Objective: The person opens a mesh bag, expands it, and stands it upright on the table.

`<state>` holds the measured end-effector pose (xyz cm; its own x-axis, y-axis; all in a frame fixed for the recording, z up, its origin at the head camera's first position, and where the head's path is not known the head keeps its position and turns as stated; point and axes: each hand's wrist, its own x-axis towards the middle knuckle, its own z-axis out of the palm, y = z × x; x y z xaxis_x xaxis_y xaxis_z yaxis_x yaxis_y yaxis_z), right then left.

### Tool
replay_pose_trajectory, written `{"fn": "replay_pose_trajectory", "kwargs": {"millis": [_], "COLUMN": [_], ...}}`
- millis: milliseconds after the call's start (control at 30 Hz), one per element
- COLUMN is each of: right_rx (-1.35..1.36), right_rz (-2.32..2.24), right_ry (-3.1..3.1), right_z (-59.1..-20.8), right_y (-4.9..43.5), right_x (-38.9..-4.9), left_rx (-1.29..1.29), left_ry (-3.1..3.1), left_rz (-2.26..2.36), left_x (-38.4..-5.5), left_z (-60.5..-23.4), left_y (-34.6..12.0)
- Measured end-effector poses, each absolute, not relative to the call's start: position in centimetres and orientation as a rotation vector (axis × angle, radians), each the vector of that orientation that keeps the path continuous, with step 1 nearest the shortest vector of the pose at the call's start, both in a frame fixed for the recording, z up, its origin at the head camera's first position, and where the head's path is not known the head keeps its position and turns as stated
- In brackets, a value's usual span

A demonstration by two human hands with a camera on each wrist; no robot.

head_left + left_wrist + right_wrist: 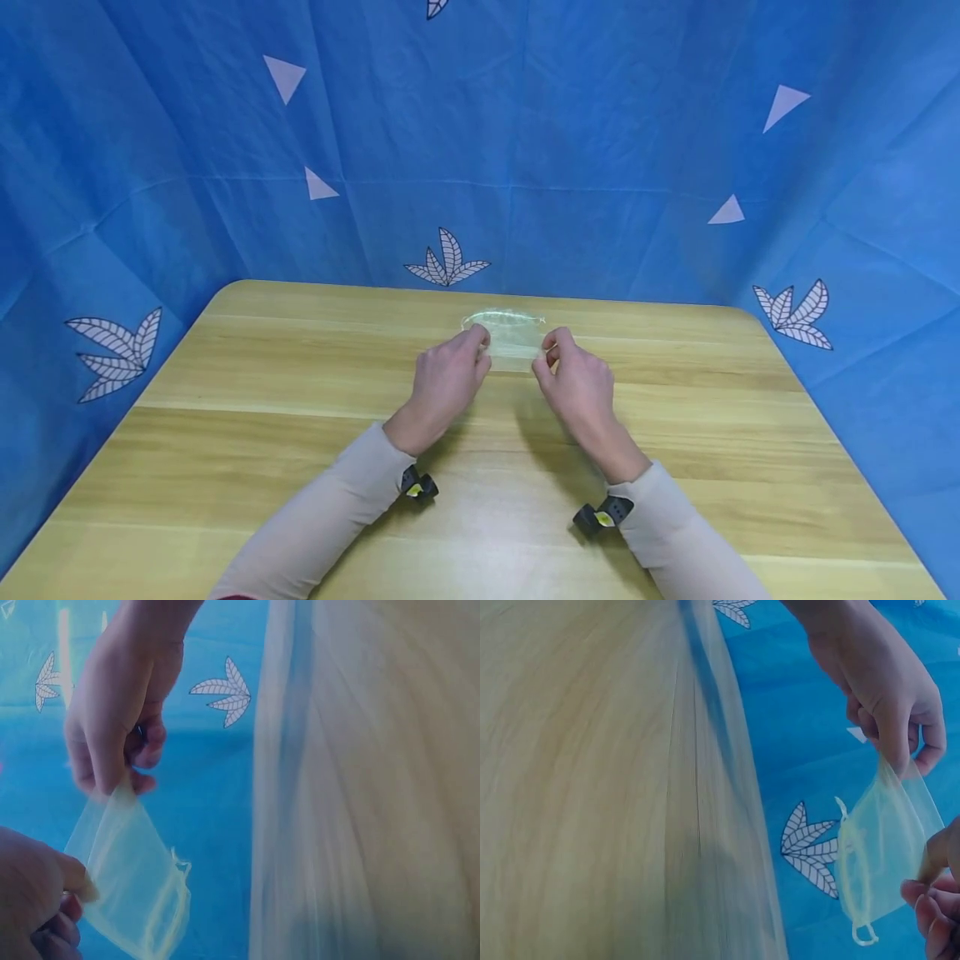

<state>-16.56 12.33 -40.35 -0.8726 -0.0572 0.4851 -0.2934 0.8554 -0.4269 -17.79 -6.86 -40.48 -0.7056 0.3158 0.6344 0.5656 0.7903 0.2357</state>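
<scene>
A sheer, pale yellow-green drawstring pouch (514, 340) is stretched between both hands above the far part of the table. My left hand (448, 375) pinches one side of it between thumb and fingers. On the opposite side, my right hand (579, 379) pinches it in the same manner. In the left wrist view the thin mesh of the pouch (135, 862) hangs taut, with a gathered edge and cord at its lower right. A small cord loop shows at the bottom of the pouch (881, 851) in the right wrist view. Nothing is visible inside it.
A light wood-grain table (480, 517) with rounded far corners lies under the arms. Blue curtains (600, 150) with white leaf and triangle prints stand along the back and both sides. Each wrist carries a small black camera on a strap (603, 515).
</scene>
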Motion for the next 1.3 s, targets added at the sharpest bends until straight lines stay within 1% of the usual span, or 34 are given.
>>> {"fn": "replay_pose_trajectory", "kwargs": {"millis": [200, 500, 900, 1067, 1300], "right_rx": [0.250, 0.275, 0.279, 0.247, 0.279], "right_rz": [0.730, 0.761, 0.679, 0.647, 0.671], "right_ry": [-2.588, -2.572, -2.564, -2.567, -2.561], "right_z": [-40.25, -40.27, -40.78, -40.93, -40.88], "right_y": [12.59, 12.12, 12.21, 12.44, 12.49], "right_x": [-16.74, -16.59, -16.63, -16.64, -16.57], "left_rx": [-0.698, -0.686, -0.746, -0.752, -0.749], "left_ry": [-2.395, -2.359, -2.328, -2.339, -2.366], "left_rz": [-0.541, -0.558, -0.619, -0.593, -0.556], "left_x": [-17.66, -17.66, -17.59, -17.55, -17.60], "left_z": [-40.67, -40.80, -40.90, -40.91, -41.04], "left_y": [-6.61, -6.82, -6.73, -6.69, -6.79]}}
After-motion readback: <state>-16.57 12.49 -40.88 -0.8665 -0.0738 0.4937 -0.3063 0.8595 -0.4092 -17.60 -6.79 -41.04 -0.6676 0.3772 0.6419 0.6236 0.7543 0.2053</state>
